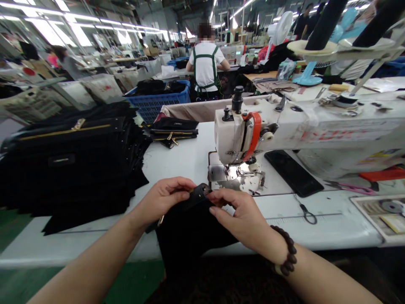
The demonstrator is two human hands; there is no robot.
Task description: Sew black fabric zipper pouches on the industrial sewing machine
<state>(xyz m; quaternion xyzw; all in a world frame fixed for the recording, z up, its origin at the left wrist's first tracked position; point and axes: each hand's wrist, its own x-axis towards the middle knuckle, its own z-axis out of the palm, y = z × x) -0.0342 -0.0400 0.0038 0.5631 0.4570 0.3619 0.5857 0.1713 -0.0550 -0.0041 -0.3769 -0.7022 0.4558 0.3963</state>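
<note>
Between my hands, at the table's front edge, is a black fabric piece point(193, 228) with a zipper; its lower part hangs over the edge. My left hand point(169, 196) pinches the folded upper edge from the left, thumb toward me. With fingers and thumb closed, my right hand point(236, 213) grips the same edge from the right. A gold zipper pull point(161, 220) shows at the piece's left side. Just beyond my hands are the needle plate point(220, 173) and white head of a sewing machine point(228, 135). My fingers partly hide the folded edge.
A tall stack of black zippered panels point(79, 169) fills the left. Small black pouches point(174, 128) lie behind. Right of the needle are a phone point(292, 173), pink-handled scissors point(354, 188) and a parts tray point(376, 215). Beyond stand a blue crate point(158, 103) and a person point(205, 63).
</note>
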